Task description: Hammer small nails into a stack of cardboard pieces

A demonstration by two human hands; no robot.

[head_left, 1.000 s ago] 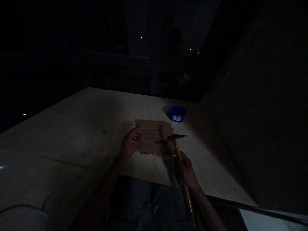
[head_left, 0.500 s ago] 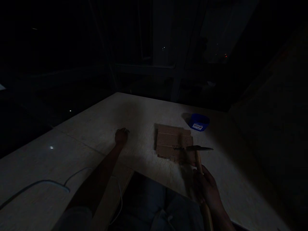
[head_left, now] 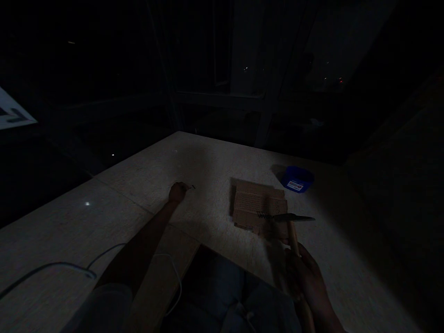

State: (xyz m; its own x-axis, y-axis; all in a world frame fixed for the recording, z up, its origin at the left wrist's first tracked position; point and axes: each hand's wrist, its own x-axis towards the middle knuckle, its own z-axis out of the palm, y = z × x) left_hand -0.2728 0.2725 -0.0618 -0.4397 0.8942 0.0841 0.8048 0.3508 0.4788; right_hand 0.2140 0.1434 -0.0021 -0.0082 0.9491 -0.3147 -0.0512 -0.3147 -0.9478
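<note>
My right hand (head_left: 307,270) is wrapped round the wooden handle of a hammer (head_left: 293,236), held at the lower right with its dark, tapering head level. That head overlaps the near right part of a brown piece of cardboard (head_left: 258,196) in my view. Just left of the head, a row of small dark spikes (head_left: 264,215), looking like nails, shows against the cardboard. Farther left, my left hand (head_left: 177,192) is closed low over the table, its fingers pinched on a thin, dark, nail-like piece (head_left: 193,187). Dim light hides the finer detail.
Behind and right of the cardboard stands a blue plastic container (head_left: 297,179) with a white label. A pale cable (head_left: 52,264) runs across the near left of the light tabletop (head_left: 218,162). Dark window frames rise beyond the table.
The thin piece now sticks out clearly to the right of my left hand, whose fingers have drawn together. My right hand keeps the hammer near the cardboard. The whole view has shifted slightly.
</note>
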